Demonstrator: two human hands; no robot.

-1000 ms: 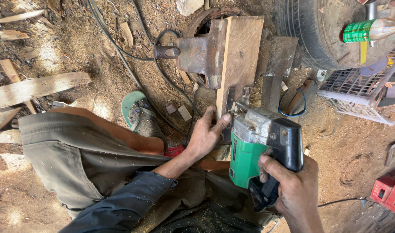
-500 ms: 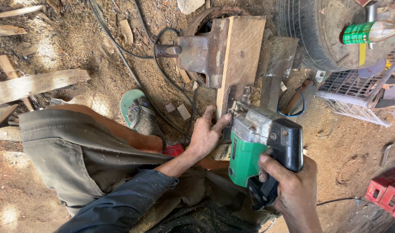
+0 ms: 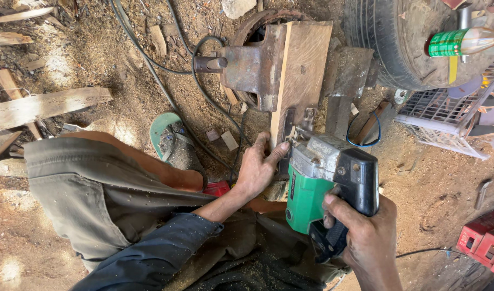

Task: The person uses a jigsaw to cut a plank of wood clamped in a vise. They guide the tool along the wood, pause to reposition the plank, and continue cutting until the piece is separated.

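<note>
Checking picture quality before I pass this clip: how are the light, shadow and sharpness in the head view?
Head view: mostly soft shade, with bright sun patches on the sawdust ground at left; the green power tool, the left hand, the right hand and the wooden board are sharp; no motion blur; slight wide-angle bending at the edges, seen on the tyre.

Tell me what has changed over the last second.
Almost nothing. The left hand stays pressed at the near end of the wooden board, its fingers shifting only slightly. The right hand still grips the green power tool against the board.
</note>
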